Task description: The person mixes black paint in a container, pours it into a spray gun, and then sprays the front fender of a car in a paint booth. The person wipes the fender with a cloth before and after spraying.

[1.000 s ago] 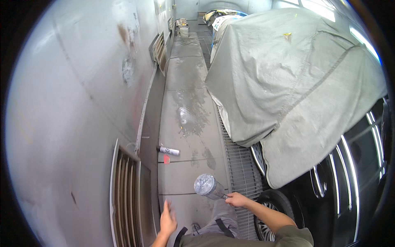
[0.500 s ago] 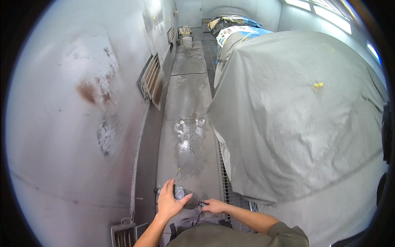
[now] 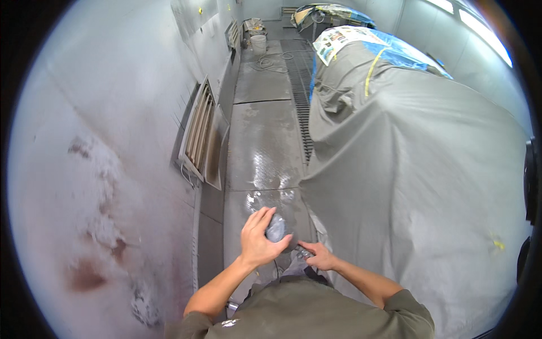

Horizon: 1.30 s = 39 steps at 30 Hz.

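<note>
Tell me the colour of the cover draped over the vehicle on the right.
Grey, the cover; a blue sheet lies farther back. Head view, the only one.

A small grey, paint-spattered cup-shaped container (image 3: 276,227), partly covered by the left hand (image 3: 258,238), sits low in the frame, above a wet concrete floor.
</note>
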{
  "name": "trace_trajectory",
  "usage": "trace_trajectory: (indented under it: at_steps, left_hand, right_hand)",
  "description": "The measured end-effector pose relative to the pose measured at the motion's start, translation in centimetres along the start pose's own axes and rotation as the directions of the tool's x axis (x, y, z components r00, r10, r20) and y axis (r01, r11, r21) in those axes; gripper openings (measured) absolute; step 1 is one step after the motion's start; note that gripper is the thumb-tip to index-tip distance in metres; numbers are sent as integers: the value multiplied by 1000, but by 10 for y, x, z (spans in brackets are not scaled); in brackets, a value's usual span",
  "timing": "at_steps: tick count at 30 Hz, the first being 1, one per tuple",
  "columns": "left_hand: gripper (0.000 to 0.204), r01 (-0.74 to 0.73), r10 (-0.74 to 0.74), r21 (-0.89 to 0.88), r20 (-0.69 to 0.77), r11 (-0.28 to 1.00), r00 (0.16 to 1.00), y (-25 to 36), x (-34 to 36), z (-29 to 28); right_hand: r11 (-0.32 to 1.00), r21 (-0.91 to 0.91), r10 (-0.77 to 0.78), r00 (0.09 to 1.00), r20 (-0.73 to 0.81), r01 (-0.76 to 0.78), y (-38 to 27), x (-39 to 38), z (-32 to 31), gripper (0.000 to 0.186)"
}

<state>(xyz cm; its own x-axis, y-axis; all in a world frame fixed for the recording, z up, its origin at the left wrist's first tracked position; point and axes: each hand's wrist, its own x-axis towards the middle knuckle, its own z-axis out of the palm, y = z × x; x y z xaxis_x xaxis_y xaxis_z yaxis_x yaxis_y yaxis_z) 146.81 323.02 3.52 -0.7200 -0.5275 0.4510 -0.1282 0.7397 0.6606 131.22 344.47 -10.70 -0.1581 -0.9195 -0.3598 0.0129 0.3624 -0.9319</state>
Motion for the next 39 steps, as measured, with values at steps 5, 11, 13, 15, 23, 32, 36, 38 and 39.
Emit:
trace_trajectory:
  at_steps: [5,11,13,15,23,32,36,38,39]
  left_hand:
    - [73,-87,87,-8,101,996,991,-119,171,45]
    - [94,20,-26,20,383,1000,923,-225,352,41]
    - [100,28,-19,-15,445,999,895,-268,433,31]
    - [98,30,12,-97,402,995,915,-309,498,31]
    - [86,8,-3,-136,38,991,999,-501,777,128]
    - [89,58,-38,79,-235,995,971,-664,1183,140]
    - [82,135,-27,163,-538,977,843,-766,1365,155]
    - [83,174,56,272,-669,947,741,-810,1455,160]
    - [84,241,58,298,-731,924,680,-834,1502,160]
  right_hand:
    - [986,164,-11,1000,-5,12,-8,186,-95,88]
    - [982,18,173,937,304,-188,-96,394,-251,80]
    - [985,26,150,923,356,-170,-141,459,-300,78]
    - [985,-11,163,891,424,-174,-175,528,-349,76]
    - [974,-194,173,941,292,-119,-229,843,-541,70]
    - [990,138,68,834,-548,10,-265,1039,-779,58]
    - [914,388,329,775,-539,-119,-213,1129,-877,51]
    - [849,484,466,733,-496,-212,-213,1186,-933,48]
    - [835,484,502,724,-473,-263,-221,1219,-961,46]
